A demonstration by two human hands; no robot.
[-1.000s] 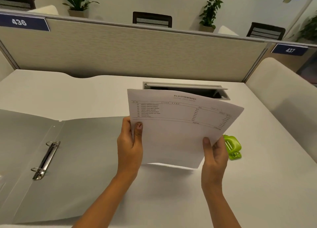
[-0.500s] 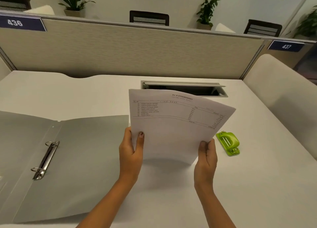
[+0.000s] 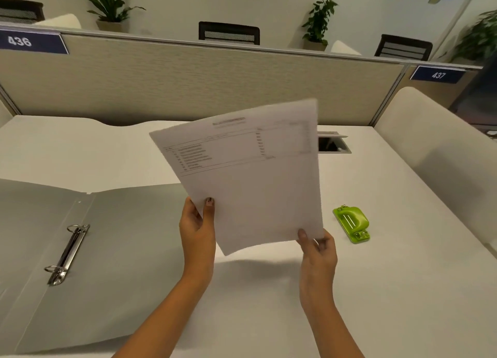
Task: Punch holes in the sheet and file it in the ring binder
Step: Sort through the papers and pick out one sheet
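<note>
Both hands pinch the printed sheet (image 3: 255,183) near its bottom, in the air: left hand (image 3: 197,228) at 7 o'clock, right hand (image 3: 318,252) at 5. You've swung it counterclockwise, likely readying an edge for the green hole punch (image 3: 352,223) at 3 o'clock.

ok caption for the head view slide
Left hand and right hand hold a printed sheet between open binder and green punch.

Two hands, left hand (image 3: 197,224) and right hand (image 3: 318,250), hold a tilted printed sheet (image 3: 250,174) above a white desk (image 3: 390,290), between an open grey ring binder (image 3: 113,250) and a green hole punch (image 3: 352,223).
</note>
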